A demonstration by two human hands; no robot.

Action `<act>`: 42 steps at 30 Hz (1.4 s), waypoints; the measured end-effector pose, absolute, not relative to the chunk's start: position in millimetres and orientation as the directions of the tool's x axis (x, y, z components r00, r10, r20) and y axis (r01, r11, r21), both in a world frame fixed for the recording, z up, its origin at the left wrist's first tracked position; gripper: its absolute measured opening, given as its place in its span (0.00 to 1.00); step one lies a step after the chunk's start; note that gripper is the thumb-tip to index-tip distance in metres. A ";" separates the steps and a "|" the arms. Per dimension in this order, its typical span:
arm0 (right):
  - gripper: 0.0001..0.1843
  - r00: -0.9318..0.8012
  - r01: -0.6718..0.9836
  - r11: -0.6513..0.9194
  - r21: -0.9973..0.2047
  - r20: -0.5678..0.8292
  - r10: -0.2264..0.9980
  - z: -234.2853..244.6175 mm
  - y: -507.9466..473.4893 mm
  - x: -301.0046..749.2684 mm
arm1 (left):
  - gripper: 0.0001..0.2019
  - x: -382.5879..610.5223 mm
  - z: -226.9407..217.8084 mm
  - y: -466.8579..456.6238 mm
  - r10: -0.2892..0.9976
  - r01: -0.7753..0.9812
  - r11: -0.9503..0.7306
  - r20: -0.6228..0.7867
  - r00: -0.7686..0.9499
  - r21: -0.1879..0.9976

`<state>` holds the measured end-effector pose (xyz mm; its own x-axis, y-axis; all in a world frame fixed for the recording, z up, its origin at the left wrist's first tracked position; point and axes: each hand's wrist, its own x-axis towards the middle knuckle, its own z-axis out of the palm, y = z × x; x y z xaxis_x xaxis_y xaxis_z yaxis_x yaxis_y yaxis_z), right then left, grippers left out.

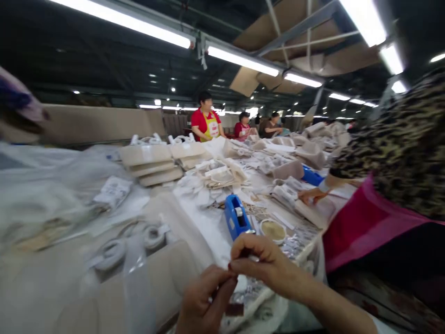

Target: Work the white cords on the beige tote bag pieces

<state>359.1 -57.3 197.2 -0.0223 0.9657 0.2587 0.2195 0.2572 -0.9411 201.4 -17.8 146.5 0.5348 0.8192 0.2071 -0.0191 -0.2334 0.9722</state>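
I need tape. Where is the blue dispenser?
Head view, centre: the blue dispenser stands just beyond the right hand, left of a small bowl.

The left hand (205, 301) is curled low in the view, fingers bent inward; the right hand (259, 262) (its bare forearm comes from the lower right) pinches its fingertips closed, touching the left ones.
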 end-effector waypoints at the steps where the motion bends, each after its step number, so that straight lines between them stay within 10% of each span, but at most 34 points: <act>1: 0.16 -0.012 0.192 0.231 -0.954 0.233 0.972 194.5 -51.9 357.7 | 0.13 199.4 147.5 -16.5 0.823 -0.048 -0.158 0.158 0.546 0.986; 8: 0.16 -0.069 0.021 0.079 -0.997 0.078 0.995 180.1 -22.3 342.3 | 0.10 179.0 138.5 -6.0 0.800 -0.072 0.093 -0.031 0.600 0.993; 18: 0.09 -0.092 0.158 0.277 -0.948 0.265 0.960 156.4 -19.8 320.2 | 0.13 180.3 138.6 7.5 0.883 -0.185 0.093 0.005 0.469 0.978; 22: 0.33 -0.151 -0.224 -0.026 -0.974 0.009 0.988 126.6 -16.0 312.3 | 0.17 176.2 140.4 14.4 0.910 -0.216 0.051 0.043 0.412 0.975; 31: 0.24 -0.186 -0.117 -0.236 -0.965 -0.212 0.959 125.9 29.9 302.0 | 0.14 160.9 138.8 56.3 0.968 -0.158 -0.095 0.128 0.216 0.983; 37: 0.25 -0.020 0.052 -0.079 -0.995 -0.080 0.997 159.3 104.7 305.8 | 0.07 129.2 146.0 128.1 0.980 0.599 -0.183 0.097 0.172 0.779; 42: 0.22 -0.027 0.611 0.150 -0.777 0.169 0.985 175.7 198.2 300.9 | 0.06 111.9 132.2 209.9 0.990 0.869 -0.128 0.010 0.141 0.478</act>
<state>300.9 198.2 175.7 -0.0268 0.9852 0.1692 0.6113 0.1501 -0.7770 111.9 209.9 132.2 0.1410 0.9900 0.0098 0.8687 -0.1284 0.4784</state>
